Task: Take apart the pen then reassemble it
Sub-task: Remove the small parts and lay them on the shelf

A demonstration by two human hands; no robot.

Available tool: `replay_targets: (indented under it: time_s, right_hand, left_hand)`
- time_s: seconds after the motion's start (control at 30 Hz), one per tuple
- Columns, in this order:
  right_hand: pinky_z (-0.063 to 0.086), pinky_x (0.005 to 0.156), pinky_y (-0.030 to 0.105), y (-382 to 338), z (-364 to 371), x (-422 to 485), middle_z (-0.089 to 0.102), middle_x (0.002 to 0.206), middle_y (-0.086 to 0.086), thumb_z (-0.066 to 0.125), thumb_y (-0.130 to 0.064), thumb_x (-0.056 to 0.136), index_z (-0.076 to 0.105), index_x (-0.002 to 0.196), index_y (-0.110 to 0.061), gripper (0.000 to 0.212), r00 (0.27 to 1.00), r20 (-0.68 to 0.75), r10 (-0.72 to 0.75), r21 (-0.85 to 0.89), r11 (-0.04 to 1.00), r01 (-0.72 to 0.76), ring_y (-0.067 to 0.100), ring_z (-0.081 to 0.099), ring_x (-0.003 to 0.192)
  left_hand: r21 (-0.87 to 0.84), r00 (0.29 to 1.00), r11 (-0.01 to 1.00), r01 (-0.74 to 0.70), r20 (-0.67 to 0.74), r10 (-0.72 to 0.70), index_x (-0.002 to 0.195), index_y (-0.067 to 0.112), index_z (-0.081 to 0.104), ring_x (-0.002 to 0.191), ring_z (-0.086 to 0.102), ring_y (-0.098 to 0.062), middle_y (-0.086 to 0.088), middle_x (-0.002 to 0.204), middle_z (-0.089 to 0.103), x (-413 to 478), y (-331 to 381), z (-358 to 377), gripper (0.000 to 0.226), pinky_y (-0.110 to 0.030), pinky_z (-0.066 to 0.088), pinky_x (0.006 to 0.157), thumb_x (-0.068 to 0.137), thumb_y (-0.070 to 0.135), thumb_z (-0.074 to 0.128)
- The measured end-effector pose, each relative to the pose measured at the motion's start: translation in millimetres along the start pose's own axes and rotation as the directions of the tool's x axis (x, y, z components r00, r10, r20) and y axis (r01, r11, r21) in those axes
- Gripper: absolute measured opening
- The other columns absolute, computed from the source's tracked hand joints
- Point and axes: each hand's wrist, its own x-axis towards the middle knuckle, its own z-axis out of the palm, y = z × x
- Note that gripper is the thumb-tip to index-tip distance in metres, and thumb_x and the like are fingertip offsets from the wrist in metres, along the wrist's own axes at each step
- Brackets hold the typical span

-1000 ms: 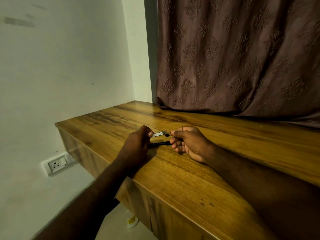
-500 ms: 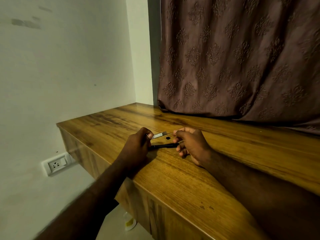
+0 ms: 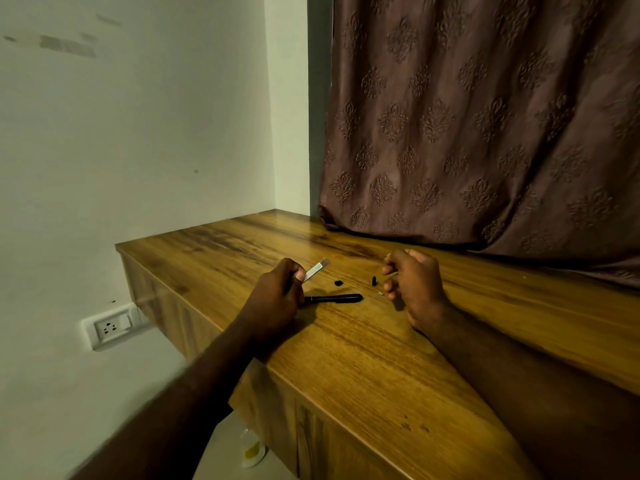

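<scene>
My left hand [image 3: 275, 299] pinches a silvery pen barrel [image 3: 317, 269] that points up and to the right, clear of the wood. A black pen cap [image 3: 334, 298] lies flat on the wooden counter [image 3: 346, 358] just right of that hand. Two small black pen pieces rest on the counter between my hands, one [image 3: 338, 282] nearer the left and one [image 3: 374, 280] nearer the right. My right hand [image 3: 414, 285] is curled, with a thin clear refill [image 3: 388, 287] pinched in its fingers, the tip just above the wood.
A brown patterned curtain [image 3: 485, 126] hangs over the back of the counter. A white wall with a socket [image 3: 110, 326] stands at the left. A small white and yellow bottle [image 3: 252, 452] sits on the floor below the counter's front edge.
My hands have moved apart. The right hand pulled away to the right from the barrel, drawing out the thin refill. A second small black piece now lies on the counter.
</scene>
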Motion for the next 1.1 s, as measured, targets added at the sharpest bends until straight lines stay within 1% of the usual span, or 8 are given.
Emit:
replay_targets:
  time_s: [0.27, 0.47, 0.63, 0.77, 0.83, 1.0, 1.07, 1.1]
  right_hand:
    - [0.029, 0.043, 0.02, 3, -28, 16, 0.053, 0.056, 0.009, 0.056, -0.017, 0.081, 0.055, 0.063, -0.013, 0.018, 0.999, -0.045, 0.006, -0.163, 0.987, -0.013, 0.019, 0.041, 0.04]
    - [0.028, 0.043, 0.022, 6, -25, 14, 0.051, 0.056, 0.004, 0.048, -0.015, 0.084, 0.051, 0.07, -0.012, 0.015, 0.998, 0.037, 0.05, -0.187, 0.981, -0.043, 0.019, 0.041, 0.04]
    - [0.028, 0.042, 0.024, 6, -20, 10, 0.051, 0.057, 0.006, 0.05, -0.015, 0.085, 0.052, 0.071, -0.012, 0.015, 0.993, 0.106, 0.05, -0.201, 0.979, -0.028, 0.018, 0.043, 0.041]
    - [0.029, 0.043, 0.023, 4, -14, 10, 0.056, 0.059, 0.012, 0.055, -0.02, 0.085, 0.057, 0.07, -0.01, 0.018, 0.99, 0.14, 0.025, -0.216, 0.976, 0.006, 0.019, 0.042, 0.038]
    - [0.029, 0.043, 0.023, 3, -14, 10, 0.056, 0.058, 0.014, 0.057, -0.02, 0.085, 0.061, 0.073, -0.007, 0.018, 0.989, 0.146, 0.017, -0.226, 0.974, 0.016, 0.018, 0.041, 0.036]
    - [0.033, 0.042, 0.021, 5, -25, 17, 0.065, 0.075, 0.013, 0.057, -0.014, 0.086, 0.062, 0.081, -0.008, 0.01, 0.997, 0.035, -0.07, -0.203, 0.976, 0.076, 0.014, 0.045, 0.038]
    - [0.037, 0.043, 0.022, 8, -30, 22, 0.065, 0.076, 0.007, 0.057, -0.013, 0.087, 0.063, 0.081, -0.013, 0.008, 0.982, 0.029, -0.187, -0.299, 0.936, 0.187, 0.011, 0.049, 0.042]
    - [0.04, 0.047, 0.022, 10, -34, 23, 0.064, 0.073, 0.001, 0.059, -0.015, 0.086, 0.065, 0.081, -0.017, 0.008, 0.959, 0.069, -0.273, -0.412, 0.868, 0.277, 0.01, 0.053, 0.048]
  left_hand:
    - [0.075, 0.999, 0.996, -0.04, -0.011, 0.041, 0.101, 0.019, 0.046, 0.061, 0.059, -0.008, 0.0, 0.077, 0.067, 0, -2, 3, 0.008, -0.018, 0.042, 0.052, 0.096, 0.025, 0.046]
    - [0.081, 0.999, 0.996, -0.037, -0.028, 0.04, 0.101, 0.018, 0.049, 0.059, 0.058, -0.005, -0.002, 0.078, 0.067, 3, -4, 4, 0.012, -0.012, 0.042, 0.048, 0.098, 0.025, 0.041]
    - [0.16, 0.995, 0.982, -0.101, 0.002, 0.102, 0.101, 0.02, 0.049, 0.065, 0.06, -0.012, -0.002, 0.078, 0.066, 2, -5, 5, 0.009, -0.022, 0.045, 0.053, 0.098, 0.025, 0.043]
    - [0.245, 0.991, 0.96, -0.132, 0.038, 0.127, 0.103, 0.02, 0.05, 0.069, 0.061, -0.016, -0.003, 0.08, 0.066, 3, -5, 6, 0.011, -0.038, 0.053, 0.062, 0.097, 0.028, 0.045]
    - [0.247, 0.991, 0.96, -0.134, 0.04, 0.128, 0.104, 0.018, 0.052, 0.071, 0.061, -0.016, -0.004, 0.082, 0.067, 2, -4, 6, 0.014, -0.039, 0.053, 0.063, 0.097, 0.028, 0.046]
    - [0.247, 0.991, 0.96, -0.13, 0.018, 0.13, 0.104, 0.018, 0.054, 0.071, 0.061, -0.015, -0.004, 0.083, 0.067, 0, -2, 5, 0.016, -0.038, 0.053, 0.064, 0.097, 0.029, 0.045]
    - [0.241, 0.992, 0.962, -0.126, 0.004, 0.129, 0.104, 0.019, 0.055, 0.071, 0.062, -0.015, -0.004, 0.082, 0.068, 0, -2, 5, 0.016, -0.039, 0.053, 0.064, 0.096, 0.029, 0.046]
    - [0.243, 0.991, 0.961, -0.129, 0.0, 0.133, 0.104, 0.018, 0.055, 0.071, 0.062, -0.015, -0.004, 0.082, 0.068, 0, -2, 5, 0.016, -0.039, 0.053, 0.064, 0.096, 0.029, 0.046]
